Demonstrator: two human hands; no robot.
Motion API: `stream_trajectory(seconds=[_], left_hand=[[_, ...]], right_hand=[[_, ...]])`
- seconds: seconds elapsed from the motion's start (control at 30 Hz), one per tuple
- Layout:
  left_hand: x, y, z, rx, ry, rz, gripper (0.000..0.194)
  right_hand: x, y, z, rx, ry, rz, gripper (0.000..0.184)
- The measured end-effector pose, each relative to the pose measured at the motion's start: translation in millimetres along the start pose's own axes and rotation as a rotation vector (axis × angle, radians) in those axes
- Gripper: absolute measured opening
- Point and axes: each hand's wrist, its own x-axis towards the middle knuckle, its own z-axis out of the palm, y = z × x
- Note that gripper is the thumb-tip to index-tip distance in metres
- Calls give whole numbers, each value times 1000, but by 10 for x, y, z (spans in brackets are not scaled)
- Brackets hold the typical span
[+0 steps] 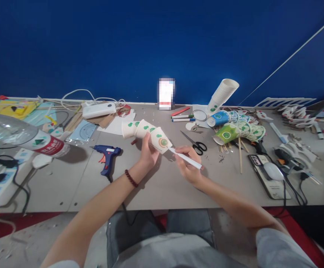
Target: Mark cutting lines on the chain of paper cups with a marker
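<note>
A curved chain of white paper cups [144, 128] with green prints is held over the table. My left hand [149, 150] is closed around its right end. Near that end, one cup bears a round orange-brown and green marking [163, 142]. In my right hand [189, 165], a white marker [189, 160] with a reddish tail end is gripped like a pen. Its tip meets the edge of the end cup; whether it leaves a mark there cannot be made out. My left fingers partly cover the cups' underside.
A blue glue gun [108, 156] lies left of my hands, black-handled scissors [196, 143] to the right. Blue cups [219, 118] and green cups [227, 133] form similar chains near a leaning cup stack [223, 93]. Markers [183, 120], a water bottle [43, 142] and a phone [268, 176] lie around.
</note>
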Motion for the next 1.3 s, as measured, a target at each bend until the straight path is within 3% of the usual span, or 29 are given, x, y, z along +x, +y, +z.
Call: stream_trajectory(seconds=[0.47, 1.07, 1.3], left_hand=[[53, -10, -42, -38, -52, 1, 43], [60, 7, -61, 12, -142, -38, 38], [43, 29, -37, 26, -122, -24, 35]], right_hand=[[59, 23, 34, 7, 12, 64, 5], [115, 39, 20, -6, 43, 17, 8], [122, 50, 30, 0, 54, 8, 6]])
